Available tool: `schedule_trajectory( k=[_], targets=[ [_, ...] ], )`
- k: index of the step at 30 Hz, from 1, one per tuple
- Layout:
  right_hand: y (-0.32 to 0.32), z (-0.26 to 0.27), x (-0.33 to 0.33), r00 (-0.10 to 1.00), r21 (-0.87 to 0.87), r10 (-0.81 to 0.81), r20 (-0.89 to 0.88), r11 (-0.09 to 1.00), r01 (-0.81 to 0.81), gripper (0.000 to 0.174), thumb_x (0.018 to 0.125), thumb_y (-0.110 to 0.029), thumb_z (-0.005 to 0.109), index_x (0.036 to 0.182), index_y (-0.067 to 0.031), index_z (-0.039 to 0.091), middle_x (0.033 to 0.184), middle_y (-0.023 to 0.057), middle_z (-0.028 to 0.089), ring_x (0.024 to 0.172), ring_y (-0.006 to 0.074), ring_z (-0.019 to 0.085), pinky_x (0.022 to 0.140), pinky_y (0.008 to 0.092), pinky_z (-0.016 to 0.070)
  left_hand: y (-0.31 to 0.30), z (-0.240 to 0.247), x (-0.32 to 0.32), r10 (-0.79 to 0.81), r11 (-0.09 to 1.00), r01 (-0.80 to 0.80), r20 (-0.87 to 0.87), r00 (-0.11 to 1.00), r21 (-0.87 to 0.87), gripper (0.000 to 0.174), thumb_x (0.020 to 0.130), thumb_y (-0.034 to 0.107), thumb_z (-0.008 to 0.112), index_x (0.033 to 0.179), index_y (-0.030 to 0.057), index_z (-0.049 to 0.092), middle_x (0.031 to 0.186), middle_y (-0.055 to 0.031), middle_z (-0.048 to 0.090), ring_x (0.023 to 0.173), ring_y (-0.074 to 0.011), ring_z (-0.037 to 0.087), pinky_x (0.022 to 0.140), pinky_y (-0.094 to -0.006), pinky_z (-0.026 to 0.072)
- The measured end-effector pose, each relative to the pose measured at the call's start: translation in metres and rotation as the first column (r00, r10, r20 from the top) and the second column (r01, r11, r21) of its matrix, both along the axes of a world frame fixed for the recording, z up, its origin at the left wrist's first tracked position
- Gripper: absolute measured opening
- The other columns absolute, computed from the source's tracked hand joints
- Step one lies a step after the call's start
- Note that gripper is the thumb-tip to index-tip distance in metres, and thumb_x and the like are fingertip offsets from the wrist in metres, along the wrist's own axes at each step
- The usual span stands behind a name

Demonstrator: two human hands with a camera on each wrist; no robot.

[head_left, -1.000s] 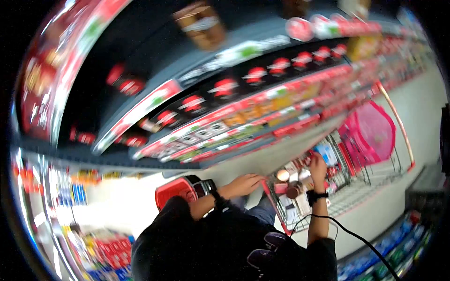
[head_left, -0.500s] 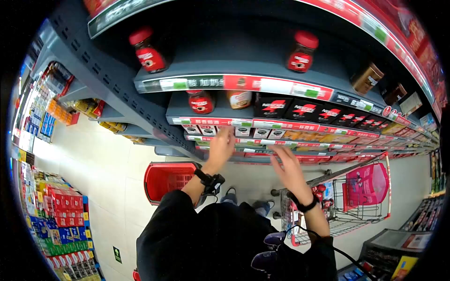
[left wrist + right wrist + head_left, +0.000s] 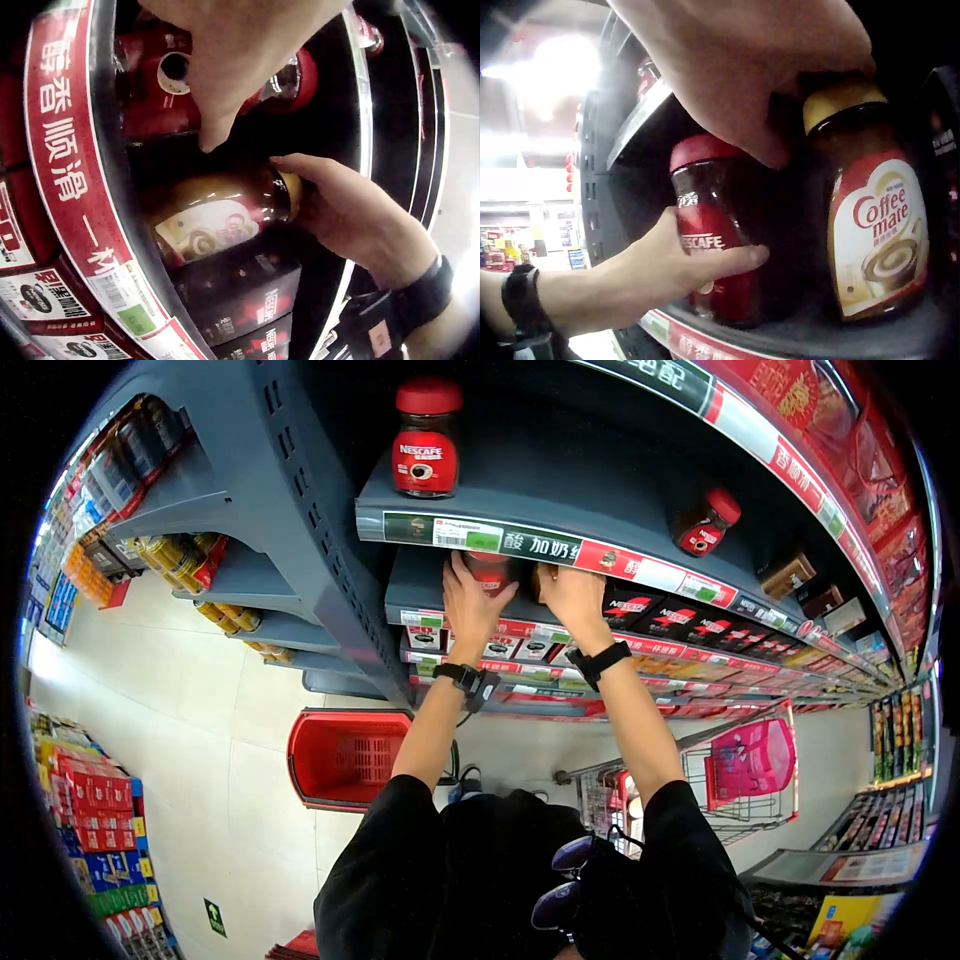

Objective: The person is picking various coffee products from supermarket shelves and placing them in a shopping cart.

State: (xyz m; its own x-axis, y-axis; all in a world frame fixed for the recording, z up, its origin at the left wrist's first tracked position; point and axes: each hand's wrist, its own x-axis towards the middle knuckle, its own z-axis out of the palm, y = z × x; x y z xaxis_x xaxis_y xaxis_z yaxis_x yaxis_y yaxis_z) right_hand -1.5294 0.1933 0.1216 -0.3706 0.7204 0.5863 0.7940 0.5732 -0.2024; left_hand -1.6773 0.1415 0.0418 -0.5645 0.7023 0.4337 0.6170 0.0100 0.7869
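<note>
On the shelf below the top one, my left hand [image 3: 475,610] grips a red-lidded Nescafe jar [image 3: 490,572]. The right wrist view shows the left thumb across the front of that jar [image 3: 714,225], which stands upright. Beside it, my right hand [image 3: 575,600] holds the yellow cap of a Coffee-mate jar [image 3: 885,232], fingers partly hidden behind the cap. This jar [image 3: 217,225] stands between the Nescafe jar and black Nescafe boxes [image 3: 240,292]. The two jars are apart.
Above, a Nescafe jar [image 3: 426,450] and another [image 3: 708,522] stand on the upper shelf [image 3: 560,480]. A red basket [image 3: 350,760] sits on the floor at left; a cart with a pink item [image 3: 752,758] is at right. A grey upright [image 3: 310,520] bounds the shelves.
Both hands have moved from in front of the shelves onto the two jars, the left on the Nescafe and the right on the Coffee-mate. The view has come closer to the shelf.
</note>
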Motion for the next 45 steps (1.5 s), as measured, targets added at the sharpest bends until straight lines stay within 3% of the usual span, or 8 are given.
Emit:
schedule_trajectory(
  k=[2,6,10,14,15,18,24,45],
  targets=[
    [0.011,0.000,-0.002,0.995,0.045,-0.090,0.042,0.995,0.088,0.033,0.083,-0.026,0.066,0.111,-0.0081,0.068,0.110,0.0181,0.068,0.102,0.0415,0.064,0.087,0.0517,0.0506,0.003,-0.001,-0.004,-0.010,1.000,0.011,0.026,1.000,-0.025,0.109,0.068,0.038,0.087,0.147,-0.0049,0.025,0.130,-0.0317,0.048,0.118,-0.0474,0.051,0.099,-0.0507,0.0445],
    [0.022,0.006,0.003,0.973,-0.056,-0.167,0.160,0.982,0.178,0.037,0.085,-0.034,0.070,0.114,-0.0098,0.068,0.112,0.0138,0.069,0.105,0.0361,0.065,0.089,0.0470,0.0515,0.002,-0.006,-0.016,0.011,1.000,-0.011,-0.011,1.000,0.003,0.104,0.068,0.038,0.087,0.144,-0.0046,0.030,0.126,-0.0294,0.052,0.114,-0.0463,0.055,0.092,-0.0509,0.0485],
    [0.032,0.004,0.014,0.992,-0.206,-0.094,0.087,0.972,0.110,0.047,0.084,-0.044,0.073,0.117,-0.0106,0.067,0.118,0.0125,0.069,0.110,0.0349,0.064,0.092,0.0442,0.0514,-0.001,-0.008,-0.032,0.039,0.998,-0.038,-0.016,0.999,0.060,0.101,0.068,0.038,0.087,0.143,-0.0033,0.032,0.126,-0.0281,0.053,0.114,-0.0455,0.056,0.092,-0.0500,0.0492],
    [0.028,-0.001,0.007,0.998,-0.185,-0.008,-0.059,0.983,-0.003,0.057,0.081,-0.052,0.077,0.117,-0.0090,0.068,0.118,0.0118,0.070,0.109,0.0317,0.065,0.092,0.0406,0.0517,-0.007,-0.006,-0.038,-0.008,0.998,0.007,0.003,1.000,0.065,0.103,0.068,0.038,0.087,0.145,-0.0020,0.031,0.129,-0.0277,0.053,0.116,-0.0455,0.055,0.093,-0.0500,0.0484],
    [0.030,-0.002,0.003,0.997,-0.266,-0.039,-0.062,0.964,0.021,0.058,0.080,-0.052,0.078,0.117,-0.0077,0.067,0.116,0.0111,0.071,0.108,0.0297,0.066,0.090,0.0393,0.0524,-0.006,-0.010,-0.039,0.005,0.993,-0.001,-0.036,0.999,0.117,0.102,0.068,0.039,0.087,0.146,0.0021,0.031,0.122,-0.0280,0.054,0.111,-0.0470,0.055,0.089,-0.0510,0.0504],
    [0.009,0.012,-0.011,0.980,-0.307,-0.067,-0.187,0.952,0.006,0.051,0.078,-0.046,0.077,0.113,-0.0093,0.069,0.113,0.0142,0.071,0.103,0.0338,0.067,0.087,0.0433,0.0530,-0.010,-0.007,-0.042,-0.042,0.998,0.042,0.000,0.999,0.043,0.105,0.070,0.040,0.087,0.147,-0.0012,0.029,0.129,-0.0277,0.053,0.117,-0.0450,0.055,0.094,-0.0487,0.0489],
    [0.013,0.000,-0.025,0.969,-0.260,0.024,-0.245,0.961,-0.090,0.052,0.078,-0.046,0.078,0.113,-0.0083,0.069,0.111,0.0143,0.072,0.103,0.0341,0.067,0.087,0.0431,0.0531,-0.007,-0.018,-0.047,-0.076,0.993,0.078,-0.032,0.997,0.084,0.107,0.071,0.044,0.086,0.150,0.0024,0.026,0.133,-0.0315,0.049,0.119,-0.0491,0.053,0.091,-0.0512,0.0513],
    [0.001,0.007,-0.046,0.964,-0.256,-0.016,-0.266,0.965,-0.055,0.054,0.078,-0.046,0.079,0.112,-0.0056,0.070,0.110,0.0166,0.072,0.101,0.0333,0.069,0.084,0.0417,0.0545,-0.012,-0.017,-0.050,-0.120,0.990,0.122,-0.030,0.992,0.064,0.104,0.074,0.043,0.084,0.149,-0.0003,0.026,0.132,-0.0297,0.049,0.116,-0.0486,0.054,0.088,-0.0516,0.0519]
  ],
)
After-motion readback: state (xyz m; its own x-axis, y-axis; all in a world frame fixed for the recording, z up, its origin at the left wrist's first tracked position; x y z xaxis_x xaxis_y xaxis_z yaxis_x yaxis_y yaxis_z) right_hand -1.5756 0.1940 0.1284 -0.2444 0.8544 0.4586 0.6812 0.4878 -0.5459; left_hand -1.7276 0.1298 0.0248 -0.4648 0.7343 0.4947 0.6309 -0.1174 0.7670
